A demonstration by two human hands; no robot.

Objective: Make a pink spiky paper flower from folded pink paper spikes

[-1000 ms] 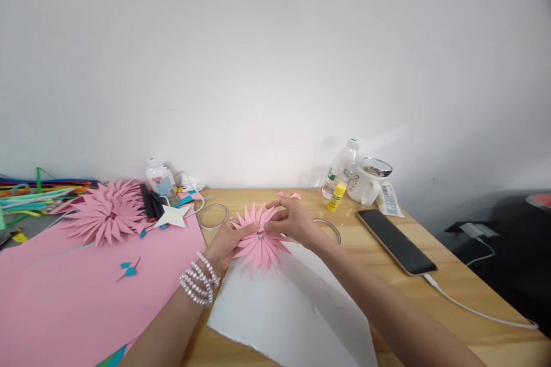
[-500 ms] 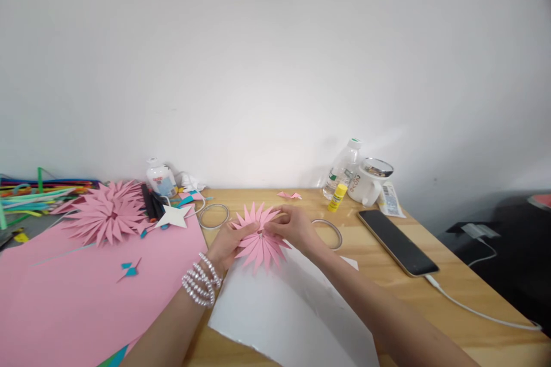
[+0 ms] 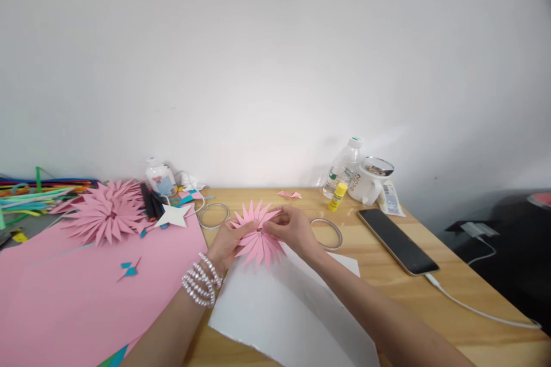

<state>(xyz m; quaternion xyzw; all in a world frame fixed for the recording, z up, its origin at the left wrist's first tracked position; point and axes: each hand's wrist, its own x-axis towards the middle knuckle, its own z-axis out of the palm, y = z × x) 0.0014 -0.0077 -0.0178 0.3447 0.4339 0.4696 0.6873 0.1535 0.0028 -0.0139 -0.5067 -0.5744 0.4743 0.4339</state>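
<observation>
Both my hands hold a small pink paper flower [image 3: 257, 245] with many pointed petals, just above a white sheet [image 3: 279, 309] on the wooden table [image 3: 430, 304]. My left hand [image 3: 226, 246], with pearl bracelets at the wrist, grips its left side. My right hand [image 3: 293, 228] pinches the petals at its upper right. Part of the flower is hidden behind my fingers.
A large pink sheet [image 3: 73, 292] lies at the left, with bigger pink flowers [image 3: 105, 212], a white paper star [image 3: 173, 216] and coloured strips [image 3: 38, 192] behind it. Two tape rings [image 3: 213, 215] [image 3: 327, 232], a glue stick [image 3: 337, 197], a bottle [image 3: 342, 169], a mug [image 3: 370, 180] and a phone [image 3: 398, 241] lie at the back and right.
My right hand has drawn slightly left and nearer on the flower, uncovering the tape ring behind it. The flower stays held in both hands.
</observation>
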